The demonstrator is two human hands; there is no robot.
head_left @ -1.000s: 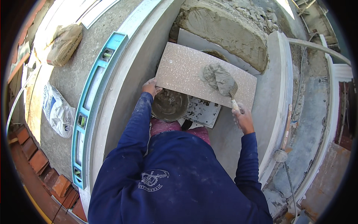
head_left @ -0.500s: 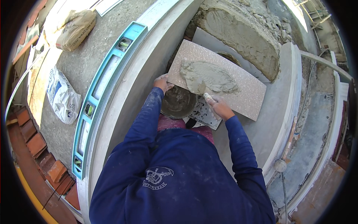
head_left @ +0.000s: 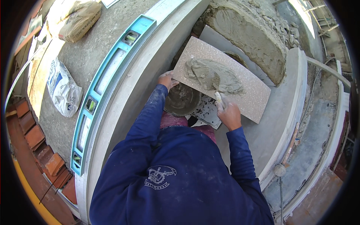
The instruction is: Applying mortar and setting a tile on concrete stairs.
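Note:
A speckled beige tile (head_left: pixel 253 99) lies tilted in front of me, with a thick mound of wet grey mortar (head_left: pixel 230 77) spread over its middle. My left hand (head_left: pixel 167 80) grips the tile at its near left corner. In my right hand (head_left: pixel 229 112) is a trowel (head_left: pixel 217 96), its pale handle closed in my fingers and its blade in the mortar near the tile's close edge. A dark round bucket (head_left: pixel 182 100) with grey residue stands just under that edge, partly hidden by the tile. Beside it lies a mortar-spattered white board (head_left: pixel 207 111).
A turquoise spirit level (head_left: pixel 99 86) rests along the wall ledge at left. Beyond it lie a white plastic bag (head_left: pixel 63 90) and a brown paper sack (head_left: pixel 80 21). Wet mortar bed (head_left: pixel 247 37) and a grey slab (head_left: pixel 215 39) lie past the tile. Reddish roof tiles (head_left: pixel 35 135) line the far left.
My right hand has turned, and the trowel blade has pushed into the mortar, leaving the mound reshaped with a smoothed hollow. My left hand keeps hold of the tile corner. The whole view has shifted slightly.

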